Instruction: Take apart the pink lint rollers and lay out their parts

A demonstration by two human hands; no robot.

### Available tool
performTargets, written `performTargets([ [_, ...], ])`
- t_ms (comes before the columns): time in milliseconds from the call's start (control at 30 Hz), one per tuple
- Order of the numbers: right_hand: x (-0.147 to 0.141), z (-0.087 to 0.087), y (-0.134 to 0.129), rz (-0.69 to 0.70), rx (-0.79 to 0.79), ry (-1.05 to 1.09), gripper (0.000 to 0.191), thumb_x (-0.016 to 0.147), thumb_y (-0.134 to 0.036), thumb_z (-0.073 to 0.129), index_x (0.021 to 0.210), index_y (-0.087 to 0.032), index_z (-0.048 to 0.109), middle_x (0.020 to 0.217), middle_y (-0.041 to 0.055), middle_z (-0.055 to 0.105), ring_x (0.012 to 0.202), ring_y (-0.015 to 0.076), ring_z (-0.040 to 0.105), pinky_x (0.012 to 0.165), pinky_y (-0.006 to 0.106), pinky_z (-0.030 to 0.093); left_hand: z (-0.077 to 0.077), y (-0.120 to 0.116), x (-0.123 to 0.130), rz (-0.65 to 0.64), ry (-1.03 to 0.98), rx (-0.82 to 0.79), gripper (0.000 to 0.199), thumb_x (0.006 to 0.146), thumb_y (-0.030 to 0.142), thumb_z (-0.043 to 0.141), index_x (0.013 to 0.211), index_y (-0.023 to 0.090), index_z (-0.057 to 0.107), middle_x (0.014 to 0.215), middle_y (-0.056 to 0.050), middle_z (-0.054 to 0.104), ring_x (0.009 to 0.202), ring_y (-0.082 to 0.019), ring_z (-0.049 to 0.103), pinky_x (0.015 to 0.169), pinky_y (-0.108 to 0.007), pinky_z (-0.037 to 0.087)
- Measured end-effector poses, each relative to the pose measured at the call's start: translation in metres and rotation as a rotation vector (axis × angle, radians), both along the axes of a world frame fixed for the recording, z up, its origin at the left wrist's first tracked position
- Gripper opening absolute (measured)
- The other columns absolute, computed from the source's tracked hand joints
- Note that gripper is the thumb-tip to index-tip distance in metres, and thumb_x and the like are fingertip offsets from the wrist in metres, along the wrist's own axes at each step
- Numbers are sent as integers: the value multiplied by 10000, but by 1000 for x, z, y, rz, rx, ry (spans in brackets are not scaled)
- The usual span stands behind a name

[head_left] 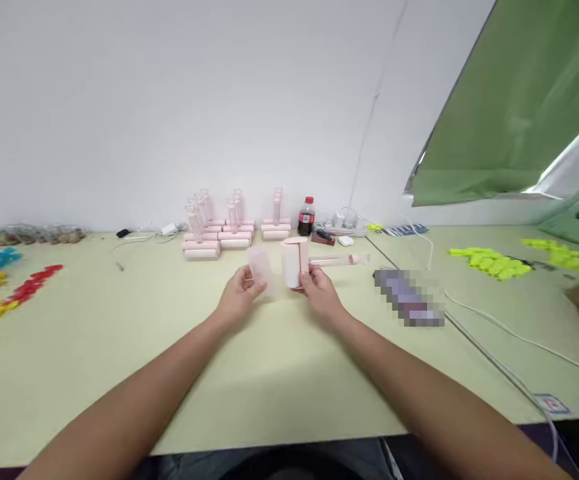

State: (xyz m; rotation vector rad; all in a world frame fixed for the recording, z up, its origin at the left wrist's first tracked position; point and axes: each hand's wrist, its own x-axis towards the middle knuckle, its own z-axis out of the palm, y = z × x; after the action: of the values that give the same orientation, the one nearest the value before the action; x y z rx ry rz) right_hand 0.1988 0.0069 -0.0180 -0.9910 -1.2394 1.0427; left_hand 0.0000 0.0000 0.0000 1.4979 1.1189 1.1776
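My left hand is closed on a thin, pale pink translucent piece, pinched between thumb and fingers and held tilted. It looks like a flat sheet or cover. In my right hand is a lint roller with a white roll in a pink housing, its clear pinkish handle pointing right. The thumb lies on the housing's near side; the other fingers are mostly hidden behind it. A small gap separates the pale piece from the roller, and both are above the table.
Several similar rollers stand handle-up by the wall, beside a cola bottle. Coloured plastic pieces lie left, neon-yellow pieces right. A blurred-out object sits right of my right hand. White cables cross the right side.
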Motion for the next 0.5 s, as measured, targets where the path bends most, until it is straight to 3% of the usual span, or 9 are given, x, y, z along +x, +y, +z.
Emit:
performTargets([
  [133,4,1,4,-60,24,3,561,741,-698,593,1002,-211,496,994,54,590,848,190,608,706,376,593,19,24,-19,51,310,22,515,819,350,571,1297,161,537,1228,-106,652,970,-228,661,870,-365,520],
  [300,4,1,0,-78,76,-39,520,793,-661,562,1045,-209,514,986,55,575,800,178,581,597,310,563,25,65,-6,49,938,265,532,854,307,564,1362,159,506,1374,-143,554,1239,-298,521,1034,-402,403],
  [500,2,1,-5,-54,99,-86,491,838,-612,540,1099,-197,511,973,58,590,741,162,567,608,299,539,18,105,34,-26,1060,322,417,793,235,618,1206,183,628,1238,-149,625,1186,-359,526,1018,-499,374],
])
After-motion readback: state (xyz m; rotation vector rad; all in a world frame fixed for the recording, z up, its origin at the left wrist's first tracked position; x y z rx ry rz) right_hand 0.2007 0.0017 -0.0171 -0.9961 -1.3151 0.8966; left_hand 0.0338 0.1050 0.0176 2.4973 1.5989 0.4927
